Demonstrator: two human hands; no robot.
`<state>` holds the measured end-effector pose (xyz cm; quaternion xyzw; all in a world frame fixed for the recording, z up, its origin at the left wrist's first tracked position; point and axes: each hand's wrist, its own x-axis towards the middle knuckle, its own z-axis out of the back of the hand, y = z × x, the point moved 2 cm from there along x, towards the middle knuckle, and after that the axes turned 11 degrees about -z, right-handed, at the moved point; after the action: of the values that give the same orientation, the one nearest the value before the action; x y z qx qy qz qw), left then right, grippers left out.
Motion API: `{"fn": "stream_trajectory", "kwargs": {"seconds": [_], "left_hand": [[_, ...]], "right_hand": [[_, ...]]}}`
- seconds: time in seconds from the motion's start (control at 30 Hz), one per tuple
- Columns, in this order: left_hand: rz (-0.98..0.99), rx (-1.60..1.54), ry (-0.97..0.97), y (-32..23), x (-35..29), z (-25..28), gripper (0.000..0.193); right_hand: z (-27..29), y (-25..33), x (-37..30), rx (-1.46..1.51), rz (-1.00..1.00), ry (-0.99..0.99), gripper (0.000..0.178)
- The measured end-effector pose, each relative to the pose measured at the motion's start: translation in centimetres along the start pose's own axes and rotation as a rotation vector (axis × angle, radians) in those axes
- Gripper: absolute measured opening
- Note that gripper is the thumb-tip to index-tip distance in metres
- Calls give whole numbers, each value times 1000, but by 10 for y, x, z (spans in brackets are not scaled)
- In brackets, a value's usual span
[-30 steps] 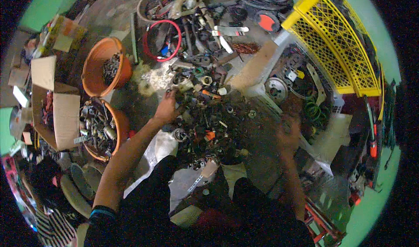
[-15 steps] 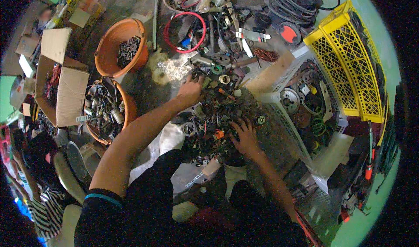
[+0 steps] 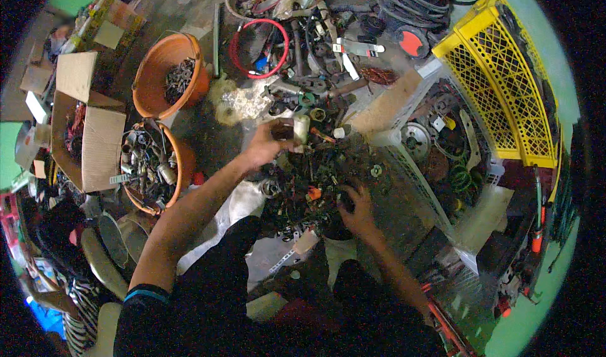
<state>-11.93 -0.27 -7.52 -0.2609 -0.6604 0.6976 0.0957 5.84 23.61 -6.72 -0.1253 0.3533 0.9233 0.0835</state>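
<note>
A heap of small metal and plastic scrap parts (image 3: 309, 168) lies on the floor before me. My left hand (image 3: 265, 146) is over its left side, thumb and fingers closed on a pale, whitish cylinder (image 3: 301, 130) held upright. At the right side of the heap is my right hand (image 3: 358, 213), its fingers curled round toward the thumb at a dark spot; what they hold there is too dark to make out. An orange piece (image 3: 314, 193) sits in the heap between the hands.
To the left stand two orange buckets (image 3: 140, 98) of metal parts and a cardboard box (image 3: 104, 149). A white crate (image 3: 420, 190) of scrap and a yellow crate (image 3: 505, 86) are at right. A red hose (image 3: 287, 48) lies beyond. Another person's striped clothing (image 3: 82, 313) shows lower left.
My left hand has come back from the heap's far left and now holds the pale cylinder. My right hand's fingers, spread before, have curled in. The view has shifted slightly.
</note>
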Motion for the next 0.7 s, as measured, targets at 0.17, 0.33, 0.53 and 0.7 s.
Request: {"fn": "stream_trajectory", "kwargs": {"seconds": [0.17, 0.33, 0.53, 0.7], "left_hand": [[34, -2, 68, -50, -25, -51, 53], [-45, -67, 196, -31, -37, -72, 49], [-44, -33, 245, -19, -52, -77, 38], [-23, 99, 282, -26, -54, -78, 27]], "right_hand": [[24, 28, 7, 416, -175, -2, 45], [17, 37, 8, 536, -215, 100, 53], [-14, 4, -3, 582, -183, 132, 54], [-18, -6, -3, 714, -246, 206, 48]]}}
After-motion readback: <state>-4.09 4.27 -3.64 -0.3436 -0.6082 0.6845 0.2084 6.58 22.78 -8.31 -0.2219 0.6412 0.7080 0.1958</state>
